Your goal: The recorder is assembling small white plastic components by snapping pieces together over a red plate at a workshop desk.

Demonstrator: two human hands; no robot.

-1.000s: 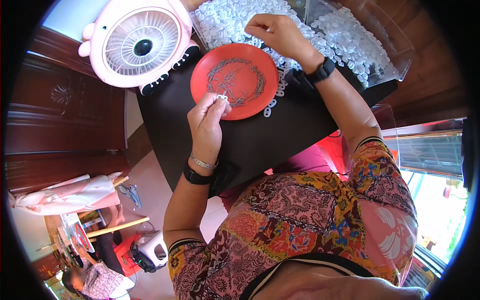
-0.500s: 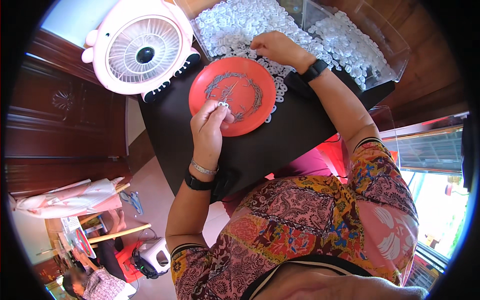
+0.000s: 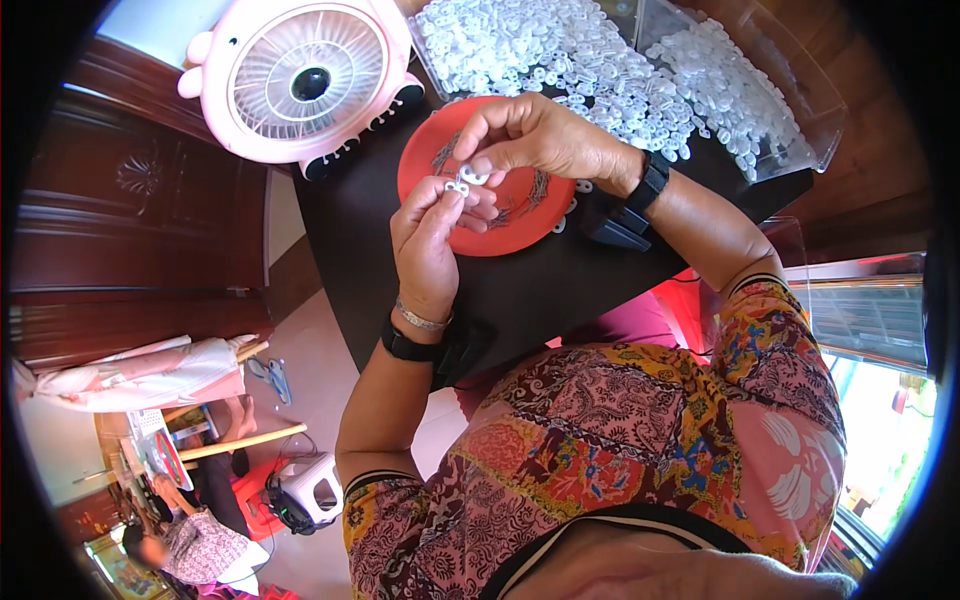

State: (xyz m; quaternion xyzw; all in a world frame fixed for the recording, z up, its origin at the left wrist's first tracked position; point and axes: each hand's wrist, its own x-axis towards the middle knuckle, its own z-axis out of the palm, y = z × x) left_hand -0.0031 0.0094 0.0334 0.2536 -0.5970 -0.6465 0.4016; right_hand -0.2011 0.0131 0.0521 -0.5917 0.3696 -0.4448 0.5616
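Left hand (image 3: 430, 235) is raised over the near left part of the plate, thumb and forefinger clamped on a small white piece (image 3: 457, 187) with holes in it. Right hand (image 3: 545, 145) comes in from the other side, its thumb and forefinger pinched together on a second white piece (image 3: 472, 176). The two pieces are just beside each other between the fingertips; whether they touch I cannot tell. Each wrist wears a black band, and a patterned bracelet (image 3: 420, 318) sits on the left one, nearer the hand.

Under both hands lies the round red plate (image 3: 500, 242), partly covered by them, with thin grey pins (image 3: 541, 190) strewn over it. It rests on a dark table (image 3: 520, 305). A few loose white pieces lie by its right edge.

Past the plate spreads a big heap of white pieces (image 3: 520, 45), and to its right more of them fill a clear box (image 3: 825, 150). A pink fan (image 3: 311, 85) shaped like an animal stands at the table's far left.

Farther off to the left, a white stool (image 3: 322, 490) and a red stool (image 3: 255, 505) stand near a seated person (image 3: 205, 545).
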